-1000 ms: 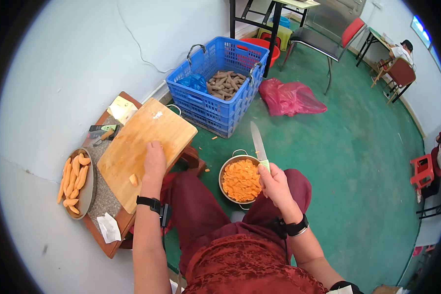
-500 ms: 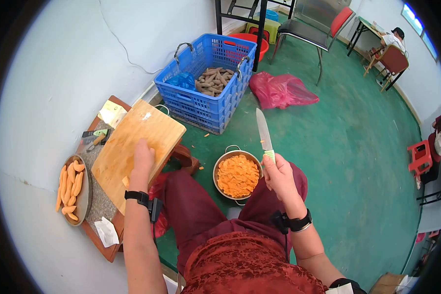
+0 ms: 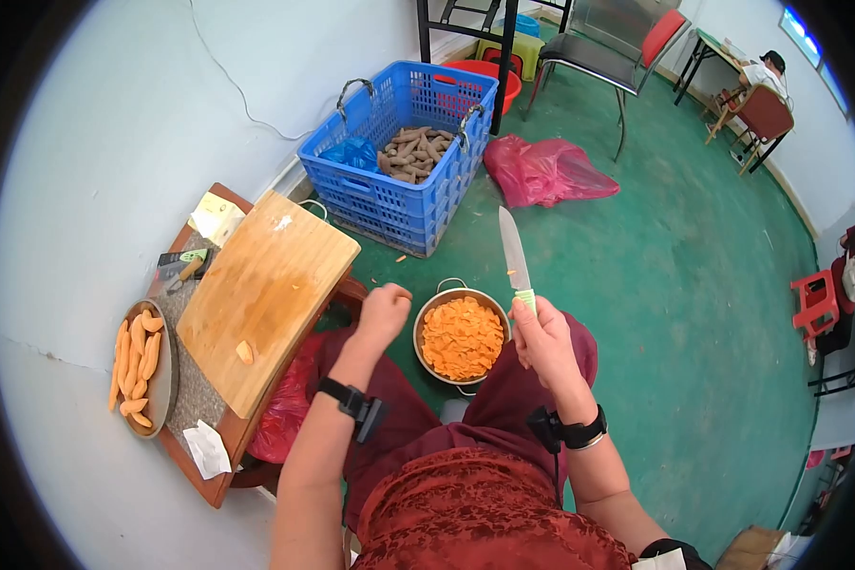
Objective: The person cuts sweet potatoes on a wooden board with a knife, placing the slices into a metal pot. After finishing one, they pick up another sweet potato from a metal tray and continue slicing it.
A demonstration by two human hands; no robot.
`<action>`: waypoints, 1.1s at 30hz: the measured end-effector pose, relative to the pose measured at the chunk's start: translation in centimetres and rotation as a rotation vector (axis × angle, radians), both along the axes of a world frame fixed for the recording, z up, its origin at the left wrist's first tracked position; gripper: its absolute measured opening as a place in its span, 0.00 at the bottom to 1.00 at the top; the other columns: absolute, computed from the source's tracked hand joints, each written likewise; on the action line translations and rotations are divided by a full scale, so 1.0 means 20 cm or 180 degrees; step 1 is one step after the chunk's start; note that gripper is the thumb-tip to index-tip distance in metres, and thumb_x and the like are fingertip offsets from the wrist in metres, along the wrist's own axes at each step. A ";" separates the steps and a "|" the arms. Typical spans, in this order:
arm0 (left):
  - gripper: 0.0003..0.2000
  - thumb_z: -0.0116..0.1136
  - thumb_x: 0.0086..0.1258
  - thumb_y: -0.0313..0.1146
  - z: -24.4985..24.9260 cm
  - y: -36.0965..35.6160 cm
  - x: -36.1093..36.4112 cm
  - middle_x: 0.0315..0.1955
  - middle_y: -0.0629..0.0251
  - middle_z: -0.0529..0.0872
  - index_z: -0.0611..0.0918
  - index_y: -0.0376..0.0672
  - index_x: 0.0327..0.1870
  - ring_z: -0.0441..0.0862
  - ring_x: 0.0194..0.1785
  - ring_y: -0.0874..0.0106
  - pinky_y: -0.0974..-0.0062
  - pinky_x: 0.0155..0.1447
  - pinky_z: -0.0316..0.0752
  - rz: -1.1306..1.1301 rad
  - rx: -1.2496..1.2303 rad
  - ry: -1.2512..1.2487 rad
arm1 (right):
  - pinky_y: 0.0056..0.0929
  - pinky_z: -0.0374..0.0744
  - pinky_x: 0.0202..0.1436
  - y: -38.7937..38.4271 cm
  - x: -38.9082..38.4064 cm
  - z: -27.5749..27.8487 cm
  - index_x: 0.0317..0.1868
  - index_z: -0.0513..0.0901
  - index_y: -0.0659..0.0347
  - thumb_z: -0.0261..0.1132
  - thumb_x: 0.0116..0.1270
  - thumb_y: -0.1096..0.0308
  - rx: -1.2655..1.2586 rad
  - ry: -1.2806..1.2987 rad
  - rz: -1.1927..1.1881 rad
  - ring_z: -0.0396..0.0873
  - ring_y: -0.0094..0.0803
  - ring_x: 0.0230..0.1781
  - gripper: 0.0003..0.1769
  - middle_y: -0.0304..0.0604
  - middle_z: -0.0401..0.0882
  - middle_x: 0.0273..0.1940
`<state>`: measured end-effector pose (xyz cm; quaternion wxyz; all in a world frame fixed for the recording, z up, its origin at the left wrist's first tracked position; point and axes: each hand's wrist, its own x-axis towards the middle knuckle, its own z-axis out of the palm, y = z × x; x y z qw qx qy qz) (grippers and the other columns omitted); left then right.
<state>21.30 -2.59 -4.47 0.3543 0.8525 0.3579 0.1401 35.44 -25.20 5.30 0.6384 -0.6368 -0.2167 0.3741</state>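
My right hand (image 3: 543, 344) grips a knife (image 3: 514, 251) by its green handle, blade pointing up and away, just right of a metal bowl (image 3: 430, 313) full of orange slices (image 3: 462, 338) on the floor. My left hand (image 3: 384, 313) hovers with curled fingers beside the bowl's left rim, off the wooden cutting board (image 3: 262, 285). I cannot see anything inside the fist. One small orange piece (image 3: 245, 352) lies on the board's near end.
A metal plate of peeled orange pieces (image 3: 140, 362) and a peeler (image 3: 186, 266) sit on the low table left of the board. A blue crate of brown roots (image 3: 410, 150), a red bag (image 3: 543, 174) and chairs stand beyond. A seated person (image 3: 756, 78) is far right.
My left hand lifted off the cutting board and swung right to the bowl's rim, closing into a fist. The right hand and knife stayed nearly still.
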 end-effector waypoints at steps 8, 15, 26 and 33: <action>0.12 0.52 0.62 0.33 -0.18 -0.18 0.24 0.35 0.48 0.86 0.87 0.40 0.37 0.83 0.41 0.53 0.59 0.50 0.77 -0.0388 -0.0596 0.0057 | 0.16 0.60 0.13 -0.04 0.01 0.01 0.38 0.73 0.58 0.55 0.76 0.57 -0.0036 -0.0051 -0.0006 0.59 0.15 0.11 0.14 0.30 0.65 0.18; 0.09 0.59 0.62 0.33 -0.16 -0.19 0.20 0.37 0.52 0.85 0.88 0.42 0.39 0.83 0.43 0.56 0.64 0.49 0.77 -0.0360 -0.0112 -0.0181 | 0.16 0.60 0.13 -0.03 0.01 -0.02 0.39 0.73 0.59 0.54 0.77 0.57 -0.0004 -0.0042 0.0015 0.59 0.15 0.11 0.14 0.30 0.65 0.18; 0.19 0.62 0.63 0.28 0.23 -0.03 -0.27 0.31 0.56 0.78 0.79 0.34 0.55 0.78 0.36 0.61 0.68 0.42 0.74 0.0752 0.0642 -0.1098 | 0.21 0.68 0.26 0.19 -0.12 -0.14 0.57 0.72 0.63 0.46 0.79 0.56 -0.0345 -0.0858 0.0530 0.69 0.19 0.20 0.20 0.34 0.72 0.22; 0.18 0.63 0.63 0.29 0.36 0.11 -0.90 0.44 0.52 0.75 0.79 0.36 0.54 0.75 0.44 0.57 0.67 0.46 0.74 0.2390 0.1186 -0.0821 | 0.31 0.76 0.34 0.37 -0.35 -0.18 0.55 0.76 0.64 0.52 0.76 0.63 -0.0213 -0.1353 0.1202 0.79 0.33 0.28 0.16 0.45 0.77 0.26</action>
